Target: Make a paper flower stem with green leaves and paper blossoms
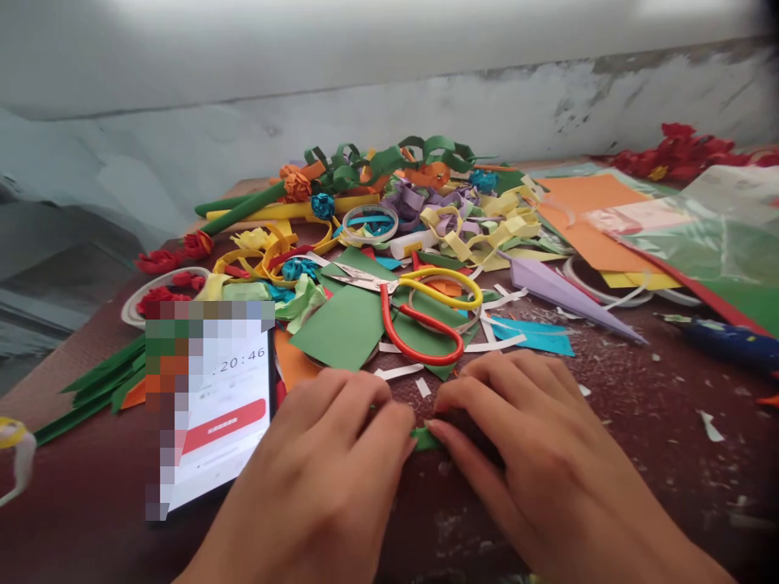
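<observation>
Table point(669, 454): dark brown top, littered with paper scraps toward its far edge.
Phone point(222, 414): lies near the front-left, just beside the left hand.
Scissors point(419, 312): red and yellow handles, on green paper — beyond both hands.
Left hand point(329, 470): fingers curled, tips pressing the green paper piece.
Right hand point(523, 438): fingertips pinching the same piece.
Green paper piece point(424, 440): small, on the table near its front edge — between both hands' fingertips.
</observation>
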{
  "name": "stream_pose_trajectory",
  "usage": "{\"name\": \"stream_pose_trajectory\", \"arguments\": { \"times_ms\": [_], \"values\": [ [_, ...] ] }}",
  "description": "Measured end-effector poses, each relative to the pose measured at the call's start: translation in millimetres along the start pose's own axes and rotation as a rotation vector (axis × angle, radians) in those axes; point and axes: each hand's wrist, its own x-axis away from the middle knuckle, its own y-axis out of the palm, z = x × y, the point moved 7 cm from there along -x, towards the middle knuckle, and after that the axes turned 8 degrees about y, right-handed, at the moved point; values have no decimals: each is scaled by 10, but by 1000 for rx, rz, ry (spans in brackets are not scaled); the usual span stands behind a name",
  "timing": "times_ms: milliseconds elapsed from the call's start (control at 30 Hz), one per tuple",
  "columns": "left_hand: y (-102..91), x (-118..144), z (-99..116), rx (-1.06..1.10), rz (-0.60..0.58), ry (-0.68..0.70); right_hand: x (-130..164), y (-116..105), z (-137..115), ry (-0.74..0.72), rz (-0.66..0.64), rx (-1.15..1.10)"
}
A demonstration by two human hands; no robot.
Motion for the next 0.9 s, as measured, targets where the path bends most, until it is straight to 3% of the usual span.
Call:
{"name": "stream_pose_trajectory", "arguments": {
  "times_ms": [167,267,467,600,767,900],
  "values": [
    [-29,256,102,-44,152,203,88,-69,18,-70,103,-30],
    [-39,349,117,-96,175,214,155,-118,-42,-180,144,-38],
    [-82,67,137,-12,107,192,61,-99,-71,-136,114,-83],
    [-132,3,71,176,140,74,-12,-120,-100,-91,65,-203],
    [-381,189,59,461,263,-26,-7,-272,-212,-52,23,-488],
    [-535,448,134,732,263,-41,95,-396,-383,-194,-41,-583]
  ]
}}
